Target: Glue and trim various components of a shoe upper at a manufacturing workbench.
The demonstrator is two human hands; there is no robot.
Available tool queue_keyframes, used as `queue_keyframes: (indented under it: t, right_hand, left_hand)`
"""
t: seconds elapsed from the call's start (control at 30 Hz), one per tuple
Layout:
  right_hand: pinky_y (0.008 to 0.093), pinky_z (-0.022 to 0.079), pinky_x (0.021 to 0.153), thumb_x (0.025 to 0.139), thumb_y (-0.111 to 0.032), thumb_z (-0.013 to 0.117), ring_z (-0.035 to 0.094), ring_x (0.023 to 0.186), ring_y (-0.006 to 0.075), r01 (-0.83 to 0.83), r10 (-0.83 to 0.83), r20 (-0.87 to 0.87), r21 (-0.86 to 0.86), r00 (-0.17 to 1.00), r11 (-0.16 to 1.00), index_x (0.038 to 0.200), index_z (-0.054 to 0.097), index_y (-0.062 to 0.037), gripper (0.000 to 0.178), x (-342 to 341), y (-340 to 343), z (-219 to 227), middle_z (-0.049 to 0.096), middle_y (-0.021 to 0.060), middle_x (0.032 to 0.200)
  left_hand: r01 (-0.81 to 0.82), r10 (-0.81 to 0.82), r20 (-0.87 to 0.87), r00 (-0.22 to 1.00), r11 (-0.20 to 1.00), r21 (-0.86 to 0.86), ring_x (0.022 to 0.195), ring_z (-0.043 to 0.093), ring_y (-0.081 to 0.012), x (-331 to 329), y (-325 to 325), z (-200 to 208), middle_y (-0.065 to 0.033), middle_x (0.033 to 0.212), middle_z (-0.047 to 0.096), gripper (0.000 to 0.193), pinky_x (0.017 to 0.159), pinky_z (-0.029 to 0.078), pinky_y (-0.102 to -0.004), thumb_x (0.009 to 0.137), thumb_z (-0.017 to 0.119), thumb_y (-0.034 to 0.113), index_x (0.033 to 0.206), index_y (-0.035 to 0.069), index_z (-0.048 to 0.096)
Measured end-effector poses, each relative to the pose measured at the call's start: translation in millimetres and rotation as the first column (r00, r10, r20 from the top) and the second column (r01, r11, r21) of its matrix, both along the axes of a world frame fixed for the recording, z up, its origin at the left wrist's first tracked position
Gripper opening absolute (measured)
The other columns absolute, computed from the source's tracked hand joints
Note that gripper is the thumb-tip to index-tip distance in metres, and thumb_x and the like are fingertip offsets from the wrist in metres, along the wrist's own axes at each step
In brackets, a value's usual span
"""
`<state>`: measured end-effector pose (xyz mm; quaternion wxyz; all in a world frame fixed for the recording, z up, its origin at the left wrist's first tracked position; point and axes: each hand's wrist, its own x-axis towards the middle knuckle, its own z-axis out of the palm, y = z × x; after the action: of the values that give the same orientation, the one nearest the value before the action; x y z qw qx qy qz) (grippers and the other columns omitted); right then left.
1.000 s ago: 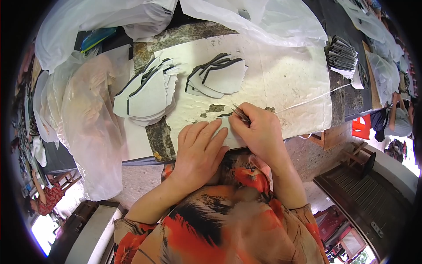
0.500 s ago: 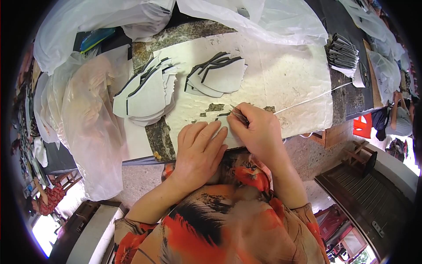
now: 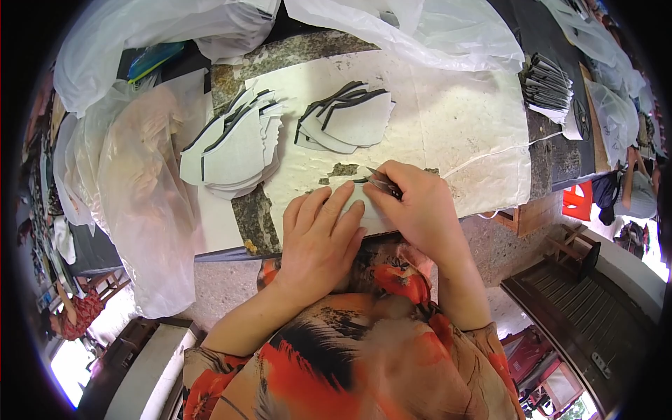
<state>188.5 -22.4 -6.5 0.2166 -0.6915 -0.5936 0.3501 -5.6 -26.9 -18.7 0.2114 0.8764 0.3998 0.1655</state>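
Note:
My left hand (image 3: 318,234) lies flat with its fingers spread, pressing a small white panel (image 3: 376,220) with a dark edge onto the worktable. In my closed right hand (image 3: 423,206) is a small pair of dark metal snips (image 3: 384,183), its blades pointing left over the panel's far edge near my left fingertips. Both hands cover part of the panel. Beyond them sits a small pile of white panels with black edging (image 3: 357,126). A larger stack of similar panels (image 3: 241,150) rests to the left.
A worn white sheet (image 3: 476,133) covers the tabletop. Clear plastic bags (image 3: 150,189) drape the left side and far edge (image 3: 448,35). A bundle of dark-edged pieces (image 3: 547,87) stands at the far right, and a white cord (image 3: 507,149) crosses the sheet.
My right hand and the snips have shifted slightly, and the blades look a little further apart. The fingers of my left hand have moved a little up the panel.

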Motion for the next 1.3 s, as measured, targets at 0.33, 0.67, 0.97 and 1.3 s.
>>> queue_keyframes:
  t: [0.33, 0.67, 0.97, 1.3]
  right_hand:
    - [0.0464, 0.053, 0.073, 0.088, -0.023, 0.070, 0.066, 0.085, 0.0377, 0.000, 0.000, -0.004, 0.001, 1.000, 1.000, 0.093, 0.064, -0.0036, 0.021, 11, 6, -2, 0.068, 0.0153, 0.090]
    - [0.0388, 0.050, 0.070, 0.086, -0.016, 0.072, 0.063, 0.076, 0.0338, -0.018, 0.018, -0.019, 0.006, 1.000, 1.000, 0.094, 0.064, -0.0007, 0.020, 14, 6, -4, 0.064, 0.0162, 0.083]
    - [0.0365, 0.049, 0.066, 0.085, -0.016, 0.073, 0.062, 0.071, 0.0300, -0.004, 0.001, -0.089, -0.026, 0.996, 1.000, 0.091, 0.064, -0.0002, 0.020, 16, 6, -2, 0.063, 0.0146, 0.080]
    - [0.0372, 0.050, 0.066, 0.085, -0.017, 0.072, 0.063, 0.072, 0.0314, -0.032, 0.032, -0.014, -0.018, 0.999, 0.999, 0.092, 0.064, -0.0004, 0.020, 17, 6, -3, 0.064, 0.0153, 0.081]
  left_hand:
    - [-0.050, 0.050, -0.021, 0.999, 0.999, 0.018, 0.122, 0.053, -0.0329, 4, -2, 0, -0.0110, 0.138, 0.061, 0.050, 0.106, 0.038, -0.0467, 0.085, 0.075, 0.019, 0.131, 0.006, 0.063]
    - [-0.053, 0.055, -0.047, 0.997, 0.998, 0.045, 0.117, 0.056, -0.0290, 8, 1, 1, -0.0079, 0.134, 0.064, 0.053, 0.101, 0.040, -0.0438, 0.084, 0.077, 0.023, 0.132, 0.005, 0.065]
    - [-0.087, 0.088, -0.014, 0.996, 0.994, 0.061, 0.115, 0.056, -0.0293, 9, 0, -3, -0.0082, 0.131, 0.065, 0.043, 0.101, 0.040, -0.0440, 0.084, 0.078, 0.023, 0.123, 0.006, 0.068]
    - [-0.085, 0.087, -0.030, 0.996, 0.995, 0.060, 0.115, 0.056, -0.0282, 12, 1, -1, -0.0073, 0.130, 0.065, 0.049, 0.101, 0.039, -0.0441, 0.085, 0.076, 0.024, 0.130, 0.008, 0.067]
